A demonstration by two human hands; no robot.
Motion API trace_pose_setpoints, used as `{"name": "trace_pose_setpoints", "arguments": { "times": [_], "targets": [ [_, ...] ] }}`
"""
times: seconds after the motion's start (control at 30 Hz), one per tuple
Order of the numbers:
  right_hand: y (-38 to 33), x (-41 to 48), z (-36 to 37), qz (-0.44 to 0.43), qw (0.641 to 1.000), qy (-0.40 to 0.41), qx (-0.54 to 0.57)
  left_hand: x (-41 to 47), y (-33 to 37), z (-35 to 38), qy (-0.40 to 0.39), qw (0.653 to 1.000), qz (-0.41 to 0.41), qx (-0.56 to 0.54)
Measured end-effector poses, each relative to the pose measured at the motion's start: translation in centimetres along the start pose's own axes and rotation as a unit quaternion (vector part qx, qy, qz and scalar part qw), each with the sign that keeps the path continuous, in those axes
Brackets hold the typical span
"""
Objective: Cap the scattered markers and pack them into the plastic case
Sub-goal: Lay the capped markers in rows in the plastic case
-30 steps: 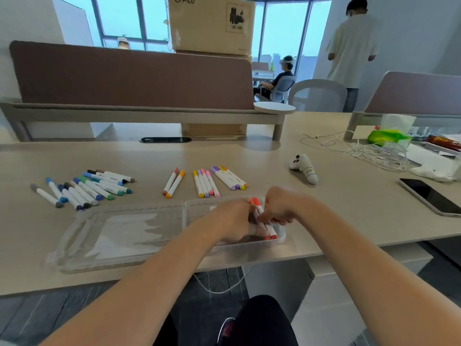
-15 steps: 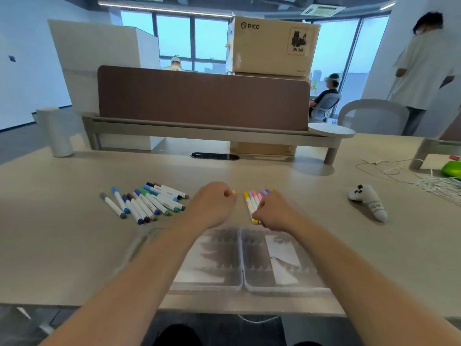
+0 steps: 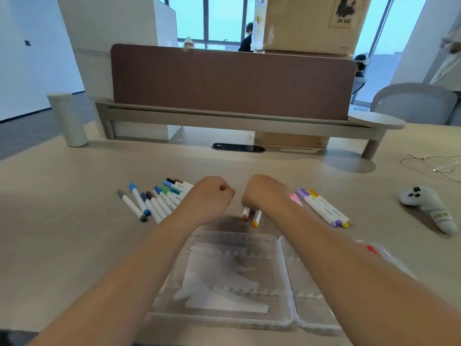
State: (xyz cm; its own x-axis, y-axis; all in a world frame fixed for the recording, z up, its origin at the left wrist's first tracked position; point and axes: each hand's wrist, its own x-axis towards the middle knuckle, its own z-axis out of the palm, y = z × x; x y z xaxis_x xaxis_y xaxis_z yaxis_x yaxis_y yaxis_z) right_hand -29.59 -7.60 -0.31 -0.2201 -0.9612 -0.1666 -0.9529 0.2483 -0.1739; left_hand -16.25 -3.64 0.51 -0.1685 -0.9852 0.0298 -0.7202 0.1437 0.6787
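Observation:
The clear plastic case point(image 3: 279, 318) lies open at the table's near edge, under my forearms. A red marker point(image 3: 372, 249) shows in its right half. My right hand point(image 3: 265, 193) grips two capped markers point(image 3: 251, 216), one with a dark red cap and one with an orange cap; their ends stick out below the fist. Just left of it, my left hand point(image 3: 208, 198) is curled into a fist with nothing showing in it. A fan of blue and green markers point(image 3: 154, 199) lies to the left. Pink markers point(image 3: 295, 198) and purple and yellow markers point(image 3: 323, 208) lie to the right.
A white game controller point(image 3: 429, 211) lies at the right, with a white cable point(image 3: 434, 166) behind it. A grey cylinder point(image 3: 67, 118) stands at the back left. A brown desk divider point(image 3: 232, 81) and a cardboard box point(image 3: 309, 21) close off the far side; people are beyond.
Both hands left the case and moved forward to the rows of markers. My right hand now has the red and orange pair. The view has swung left and closer.

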Motion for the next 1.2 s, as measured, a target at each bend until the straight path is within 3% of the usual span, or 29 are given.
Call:
{"name": "trace_pose_setpoints", "arguments": {
  "times": [0.23,0.5,0.73,1.2],
  "targets": [
    [0.0,-0.1,-0.1,-0.012,0.999,0.004,-0.049,0.1,-0.7,0.5,-0.006,1.000,-0.009,-0.013],
    [4.0,-5.2,-3.9,-0.049,0.998,-0.001,0.037,-2.6,2.2,2.0,-0.010,1.000,0.020,-0.007],
    [11.2,-12.0,-5.2,-0.018,0.995,-0.064,0.068,-6.4,7.7,7.1,-0.084,0.989,0.114,0.034],
    [19.9,-16.4,-3.2,0.020,0.993,-0.075,0.084,-9.6,12.1,12.9,-0.192,0.949,0.218,0.120]
  ]
}}
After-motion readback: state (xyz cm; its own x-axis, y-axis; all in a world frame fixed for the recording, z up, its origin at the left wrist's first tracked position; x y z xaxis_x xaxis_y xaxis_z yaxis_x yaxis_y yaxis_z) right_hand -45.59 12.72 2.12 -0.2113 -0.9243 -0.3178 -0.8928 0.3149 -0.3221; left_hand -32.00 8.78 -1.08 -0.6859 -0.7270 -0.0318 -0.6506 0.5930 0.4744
